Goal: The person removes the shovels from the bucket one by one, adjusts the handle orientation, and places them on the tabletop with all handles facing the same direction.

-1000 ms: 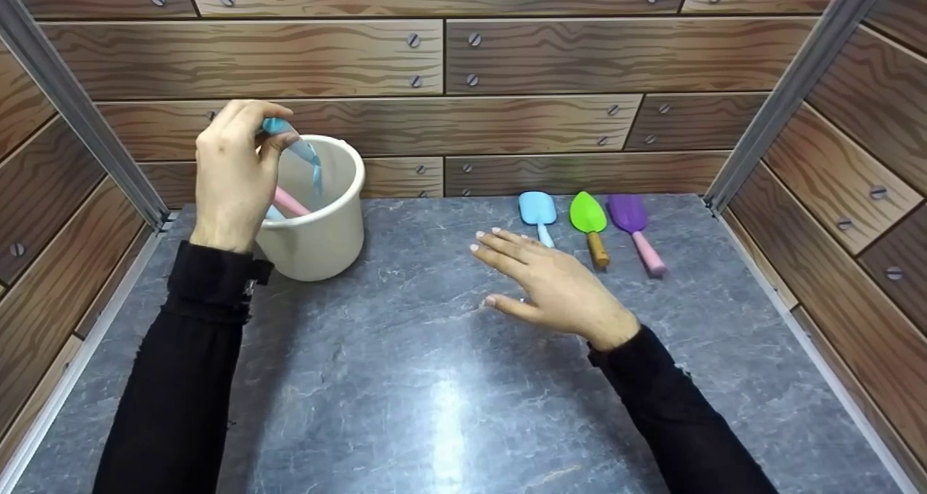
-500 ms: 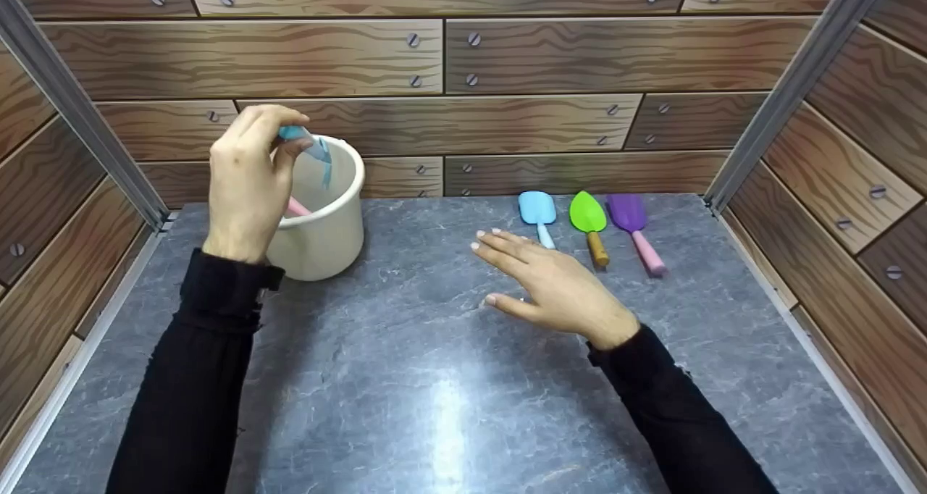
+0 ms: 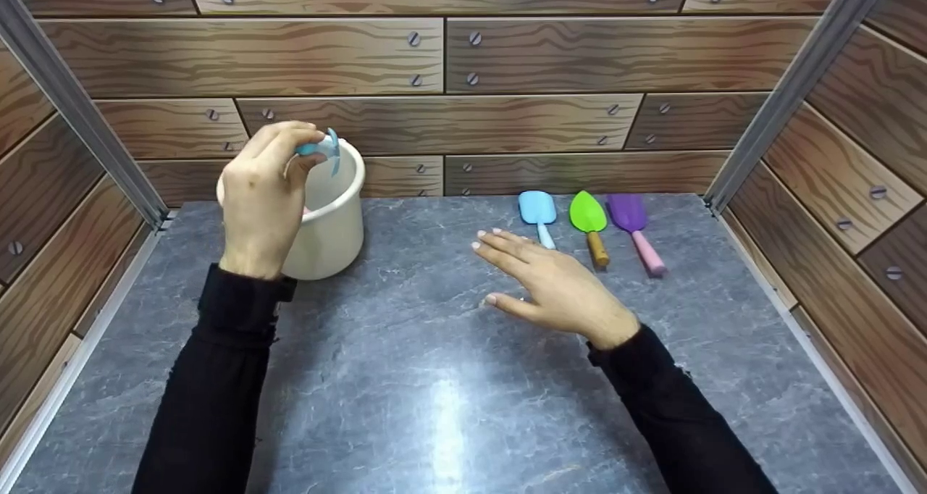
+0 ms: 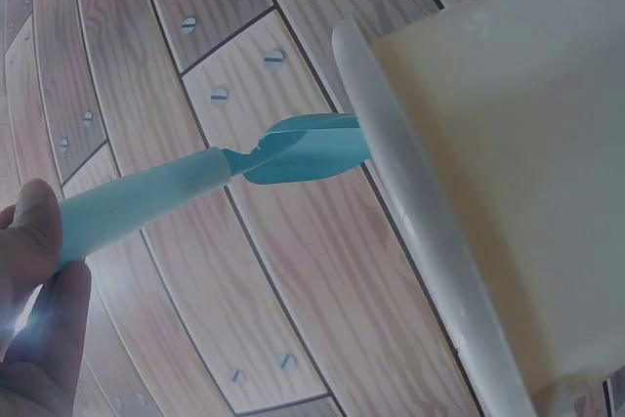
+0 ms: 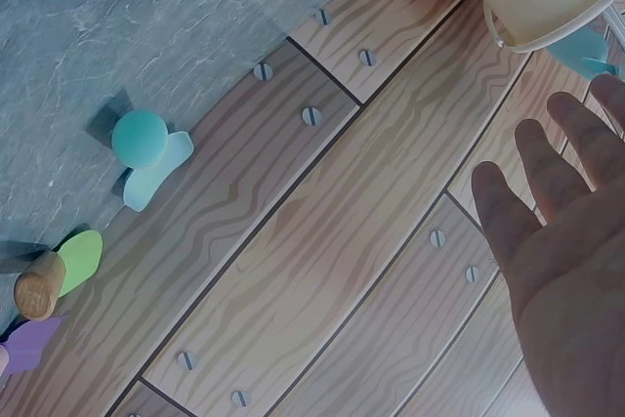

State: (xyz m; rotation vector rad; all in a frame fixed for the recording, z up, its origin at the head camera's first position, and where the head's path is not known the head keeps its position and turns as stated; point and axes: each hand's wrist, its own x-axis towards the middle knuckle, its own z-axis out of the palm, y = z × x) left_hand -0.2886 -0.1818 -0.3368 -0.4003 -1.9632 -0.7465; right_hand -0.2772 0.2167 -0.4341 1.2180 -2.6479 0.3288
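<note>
My left hand (image 3: 264, 197) pinches a blue toy shovel (image 3: 319, 147) by the end of its handle, over the white bucket (image 3: 329, 237). In the left wrist view, the shovel's pale handle (image 4: 146, 200) runs from finger and thumb toward the blade (image 4: 312, 151), which overlaps the bucket rim (image 4: 420, 212). A bit of pink shows inside the bucket, mostly hidden by the hand. My right hand (image 3: 558, 284) holds nothing; its fingers are straight and spread. Just beyond it lies a light blue toy shovel (image 3: 537, 208), its handle end partly behind the fingers.
To the right of that shovel lie a green trowel (image 3: 588, 211) with a brown handle and a purple shovel (image 3: 627, 211) with a pink handle. The grey marbled tabletop (image 3: 376, 349) is bounded by wood-patterned walls (image 3: 536, 56) at the back and both sides.
My left hand has moved right and slightly down over the bucket with the blue toy shovel, whose blade has swung up. My right hand stays in place.
</note>
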